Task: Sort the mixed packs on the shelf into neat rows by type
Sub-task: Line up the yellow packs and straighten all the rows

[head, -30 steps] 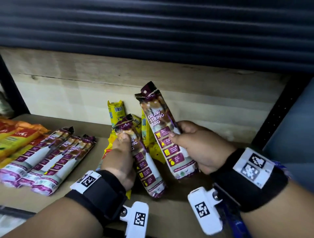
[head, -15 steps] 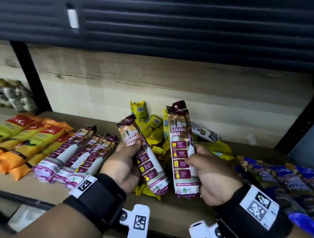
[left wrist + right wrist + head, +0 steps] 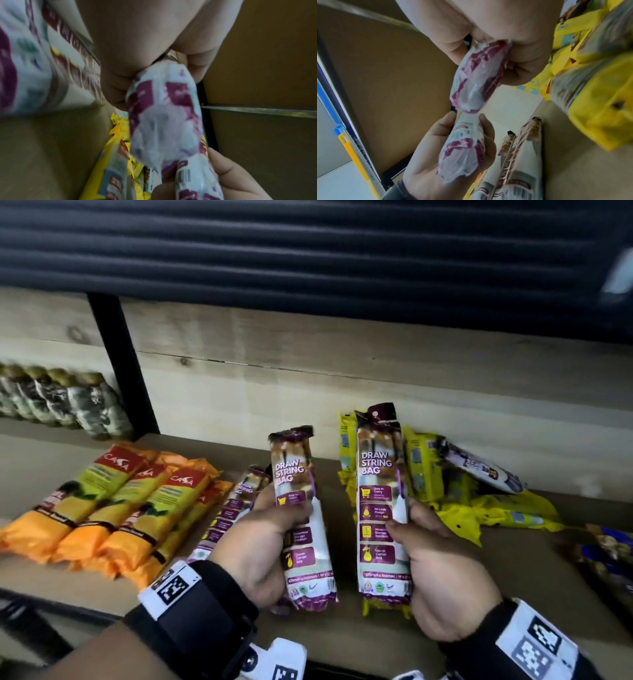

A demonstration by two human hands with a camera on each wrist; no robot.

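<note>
Your left hand [image 3: 263, 546] and right hand [image 3: 442, 570] each grip a purple pack above the shelf [image 3: 376, 642]. Orange packs [image 3: 113, 508] look rowed; purple row [image 3: 233, 508] seems started, blurred; the yellow heap [image 3: 462, 501] remains unsorted.

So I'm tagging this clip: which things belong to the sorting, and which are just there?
Job:
left hand and right hand, each gripping a purple pack
laid purple row
orange packs
yellow pile

Just there:
dark packs in the neighbouring bay
</note>
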